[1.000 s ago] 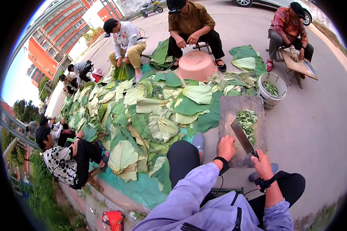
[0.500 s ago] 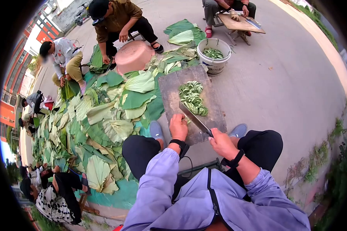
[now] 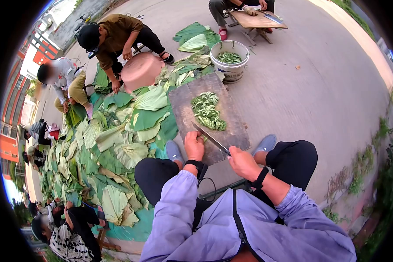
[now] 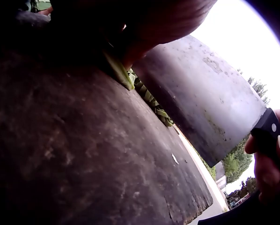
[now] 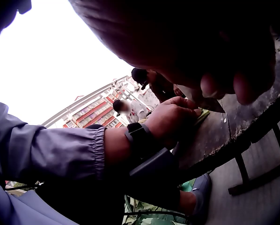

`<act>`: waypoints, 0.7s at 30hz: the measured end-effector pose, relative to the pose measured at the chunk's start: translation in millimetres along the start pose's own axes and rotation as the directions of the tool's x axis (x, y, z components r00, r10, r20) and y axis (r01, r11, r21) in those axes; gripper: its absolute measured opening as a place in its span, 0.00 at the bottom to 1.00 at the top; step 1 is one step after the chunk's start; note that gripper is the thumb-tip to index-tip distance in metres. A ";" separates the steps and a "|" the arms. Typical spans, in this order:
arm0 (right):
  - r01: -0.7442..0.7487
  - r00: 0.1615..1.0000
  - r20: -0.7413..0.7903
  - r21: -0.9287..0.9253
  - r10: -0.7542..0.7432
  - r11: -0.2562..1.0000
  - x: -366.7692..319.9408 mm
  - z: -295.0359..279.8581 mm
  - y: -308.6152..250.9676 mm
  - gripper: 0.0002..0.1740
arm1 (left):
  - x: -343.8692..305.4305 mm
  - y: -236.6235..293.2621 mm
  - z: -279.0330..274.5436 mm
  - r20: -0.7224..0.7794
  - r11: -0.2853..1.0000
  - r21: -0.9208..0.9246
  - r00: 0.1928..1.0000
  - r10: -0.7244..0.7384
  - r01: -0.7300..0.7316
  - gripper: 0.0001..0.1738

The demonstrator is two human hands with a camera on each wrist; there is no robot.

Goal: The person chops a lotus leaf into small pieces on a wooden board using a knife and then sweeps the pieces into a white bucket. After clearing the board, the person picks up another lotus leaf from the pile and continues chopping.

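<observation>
My right hand [image 3: 243, 162] grips the black handle of a cleaver [image 3: 209, 138], its blade angled across the near part of a worn wooden chopping board [image 3: 185, 100]. On the blade's left, my left hand [image 3: 194, 146], fingers curled, holds a green vegetable piece [image 4: 119, 72] against the board. The left wrist view shows the broad, stained blade [image 4: 201, 89] right beside those fingers. Curled slices of green vegetable [image 3: 207, 111] lie heaped on the board beyond the cleaver. Seen from the right wrist, the left hand [image 5: 170, 119] bends over the board, green showing under its fingertips.
A white bucket [image 3: 231, 73] with cut greens stands past the board. Large green leaves [image 3: 105, 148] cover a sheet on the left. A person in brown [image 3: 118, 35] leans beside a pink basin [image 3: 142, 72]. Another person works at a small wooden table [image 3: 260, 21]. Several others sit around the leaves.
The head view has swung, shifting the board and bucket leftward. The cleaver blade now appears more edge-on. The person in brown has bent down toward the leaves. Both my hands stay at the board.
</observation>
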State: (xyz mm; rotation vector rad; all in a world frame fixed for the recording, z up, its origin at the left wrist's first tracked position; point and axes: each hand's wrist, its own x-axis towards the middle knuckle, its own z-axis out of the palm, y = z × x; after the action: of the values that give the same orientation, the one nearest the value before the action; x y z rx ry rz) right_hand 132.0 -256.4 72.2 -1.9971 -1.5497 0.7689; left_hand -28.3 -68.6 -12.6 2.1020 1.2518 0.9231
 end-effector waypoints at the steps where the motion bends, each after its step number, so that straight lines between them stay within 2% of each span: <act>1: -0.010 1.000 0.011 -0.002 0.010 1.000 -0.3 -0.4 -0.9 0.12 | -0.1 -1.0 0.0 0.003 1.000 0.000 1.000 0.001 -0.001 0.08; 11: -0.001 1.000 -0.020 -0.025 0.001 1.000 -2.1 -2.1 -2.0 0.13 | 0.1 0.3 0.3 0.003 1.000 -0.015 1.000 0.007 -0.007 0.07; 16: 0.031 0.996 0.081 -0.089 -0.024 0.996 -0.6 -4.7 -7.2 0.13 | -0.1 -2.1 0.8 0.009 0.999 -0.033 1.000 0.020 -0.020 0.07; 19: -0.024 0.994 0.104 -0.105 0.035 0.994 -0.6 -6.6 -16.6 0.12 | 1.9 0.1 -1.6 0.019 0.999 0.004 0.999 0.050 -0.050 0.07; 21: -0.014 0.996 0.088 -0.096 0.023 0.995 0.8 -5.9 -14.0 0.12 | 1.7 2.1 -4.3 0.054 0.996 0.040 0.996 0.072 -0.075 0.07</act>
State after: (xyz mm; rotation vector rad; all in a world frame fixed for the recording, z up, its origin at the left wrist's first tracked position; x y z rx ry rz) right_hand 126.6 -252.6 85.8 -2.0741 -1.6489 0.8150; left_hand -29.9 -67.7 -7.9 2.2037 1.1840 0.8741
